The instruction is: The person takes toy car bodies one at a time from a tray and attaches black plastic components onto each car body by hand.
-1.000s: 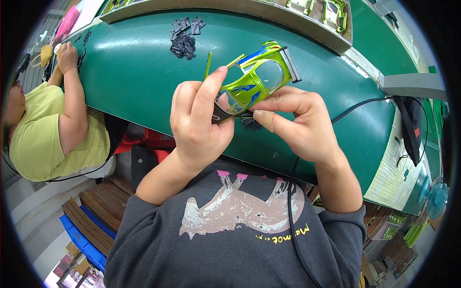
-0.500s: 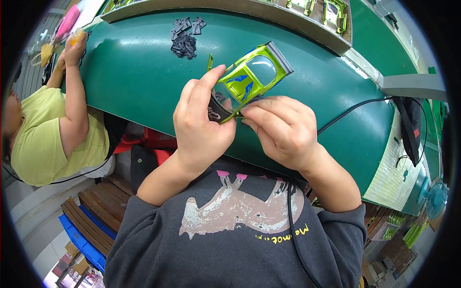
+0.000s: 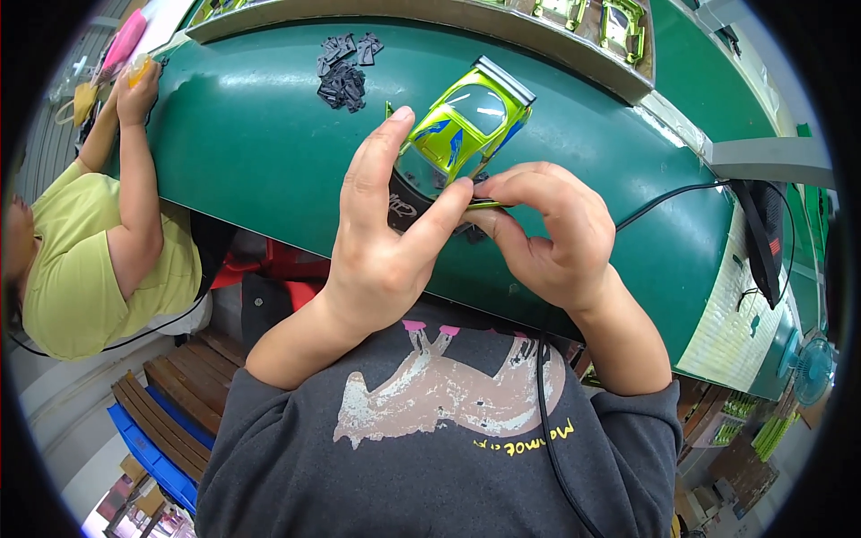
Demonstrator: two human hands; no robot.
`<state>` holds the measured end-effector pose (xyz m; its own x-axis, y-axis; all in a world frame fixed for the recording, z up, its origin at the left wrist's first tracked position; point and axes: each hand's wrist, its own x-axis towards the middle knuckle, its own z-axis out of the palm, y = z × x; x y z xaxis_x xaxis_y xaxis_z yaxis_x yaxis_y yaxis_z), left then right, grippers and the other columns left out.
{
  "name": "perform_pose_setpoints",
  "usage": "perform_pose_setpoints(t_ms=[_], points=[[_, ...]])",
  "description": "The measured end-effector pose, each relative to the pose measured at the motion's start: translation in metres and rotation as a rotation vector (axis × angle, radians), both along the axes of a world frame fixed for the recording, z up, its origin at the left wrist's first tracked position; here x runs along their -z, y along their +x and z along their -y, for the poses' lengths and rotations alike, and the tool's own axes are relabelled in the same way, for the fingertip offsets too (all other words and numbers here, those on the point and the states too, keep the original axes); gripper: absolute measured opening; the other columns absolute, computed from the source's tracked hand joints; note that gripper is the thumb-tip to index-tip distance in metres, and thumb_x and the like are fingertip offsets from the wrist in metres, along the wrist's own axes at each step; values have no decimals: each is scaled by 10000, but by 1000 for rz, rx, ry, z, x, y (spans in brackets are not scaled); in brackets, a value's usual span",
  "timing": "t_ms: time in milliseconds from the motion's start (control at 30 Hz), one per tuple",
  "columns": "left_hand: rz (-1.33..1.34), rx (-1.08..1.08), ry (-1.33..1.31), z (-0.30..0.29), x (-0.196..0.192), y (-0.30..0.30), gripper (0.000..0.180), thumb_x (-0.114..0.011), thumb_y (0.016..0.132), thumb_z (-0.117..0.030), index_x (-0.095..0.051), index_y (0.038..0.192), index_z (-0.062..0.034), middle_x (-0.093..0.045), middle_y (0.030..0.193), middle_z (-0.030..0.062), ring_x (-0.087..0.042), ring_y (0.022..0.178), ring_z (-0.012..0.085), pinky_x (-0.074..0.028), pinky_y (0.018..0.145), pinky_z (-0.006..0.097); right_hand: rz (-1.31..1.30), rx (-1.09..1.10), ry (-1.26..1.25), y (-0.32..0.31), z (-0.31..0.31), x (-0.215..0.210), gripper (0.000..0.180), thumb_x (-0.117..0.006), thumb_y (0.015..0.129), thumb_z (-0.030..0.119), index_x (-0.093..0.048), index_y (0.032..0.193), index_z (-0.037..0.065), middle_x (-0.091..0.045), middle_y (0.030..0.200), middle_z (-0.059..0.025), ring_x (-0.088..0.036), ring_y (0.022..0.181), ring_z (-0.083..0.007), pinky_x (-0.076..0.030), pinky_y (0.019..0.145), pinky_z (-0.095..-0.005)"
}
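A bright green toy car body (image 3: 437, 133) with blue markings and clear windows is held above the green table, its rear wing pointing away from me. My left hand (image 3: 381, 233) grips its near end, with fingers along the left side and the thumb at the near right corner. Between the thumb and fingers shows a dark front part with pale markings. My right hand (image 3: 560, 238) pinches a thin green-edged part (image 3: 489, 204) sticking out on the car's right side, against my left thumb tip. Whether that part is joined to the body is hidden by my fingers.
Small black plastic parts (image 3: 342, 85) lie heaped beyond the car. A long cardboard tray (image 3: 413, 16) holding more green car bodies runs along the far side. At the left, a person in a yellow-green shirt (image 3: 90, 255) works. A black cable (image 3: 659, 204) crosses the table's right side.
The car has turned so its rear points more directly away from me. My right hand has shifted slightly right, and the thin green-edged part now shows sticking out in its fingers.
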<state>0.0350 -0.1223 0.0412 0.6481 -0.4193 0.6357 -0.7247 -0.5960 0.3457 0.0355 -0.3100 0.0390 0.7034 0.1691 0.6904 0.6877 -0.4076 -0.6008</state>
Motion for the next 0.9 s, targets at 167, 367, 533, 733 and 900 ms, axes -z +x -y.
perform_pose_setpoints(t_ms=[167, 367, 533, 733, 900], points=[[31, 15, 7, -5, -4, -2, 273, -744, 717, -17, -719, 988, -33, -400, 1433, 288, -487, 1253, 446, -458, 1012, 461, -157, -69, 86, 0, 3, -8, 250, -812, 659, -7, -677, 864, 41, -691, 859, -92, -679, 736, -255, -541, 614, -324], [97, -23, -19, -9, 1, -5, 235, -721, 700, 6, -706, 934, -18, -424, 1427, 285, -473, 1257, 435, -463, 1004, 469, -225, -142, 42, -1, 3, -13, 260, -826, 654, -14, -682, 866, 31, -701, 859, -101, -689, 766, -252, -548, 665, -332], [122, -39, -36, -8, 4, -7, 228, -705, 692, 9, -707, 917, -24, -470, 1403, 242, -457, 1262, 422, -458, 1005, 445, -125, -93, -61, -5, 0, -11, 280, -834, 638, -24, -679, 866, 21, -702, 836, -102, -693, 767, -246, -547, 664, -321], [126, 0, -97, -3, 7, -6, 224, -690, 689, 18, -707, 908, -24, -531, 1335, 198, -457, 1253, 409, -452, 1001, 437, -8, -52, -24, -6, -3, -6, 234, -806, 636, 0, -658, 817, 29, -667, 763, -103, -658, 647, -265, -527, 564, -346], [115, 22, -33, -13, 9, -3, 211, -690, 686, 30, -710, 888, -26, -518, 1335, 209, -445, 1268, 414, -455, 989, 455, -25, -70, -57, -6, -4, -1, 267, -821, 650, -30, -672, 865, 22, -686, 796, -93, -678, 692, -227, -533, 601, -316]])
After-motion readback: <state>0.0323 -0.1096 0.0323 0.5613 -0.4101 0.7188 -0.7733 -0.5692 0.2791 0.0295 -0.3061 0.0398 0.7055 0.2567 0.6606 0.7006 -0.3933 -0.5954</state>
